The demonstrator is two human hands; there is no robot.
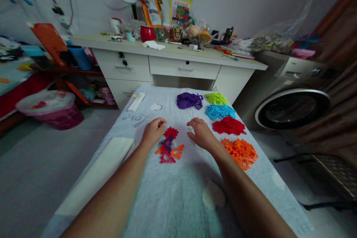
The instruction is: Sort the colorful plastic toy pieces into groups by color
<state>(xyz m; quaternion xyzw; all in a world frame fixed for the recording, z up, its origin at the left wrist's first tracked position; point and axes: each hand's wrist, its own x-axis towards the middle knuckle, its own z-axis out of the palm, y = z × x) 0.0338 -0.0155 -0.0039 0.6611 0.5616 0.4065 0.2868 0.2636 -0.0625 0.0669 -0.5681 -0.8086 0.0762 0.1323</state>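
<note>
Small plastic snap-together pieces lie joined in a flat figure (167, 148) on the cloth-covered table, with a red toothed piece at its top, purple in the middle and orange and red triangles below. Just left of the figure's top is my left hand (154, 131), its fingers curled in; whatever they may hold is hidden. To the right of the figure, my right hand (202, 134) is held with thumb and fingers apart and nothing between them. Beyond it lies a red pile (229, 125) of pieces, and an orange pile (241, 152) sits beside my right forearm.
Farther back are purple (189, 101), blue (220, 111) and lime green (216, 98) piles. A white strip-shaped box (136, 102) and a long white board (97, 171) lie along the left edge. A cluttered desk (184, 70) stands behind, a washing machine (290, 89) at right.
</note>
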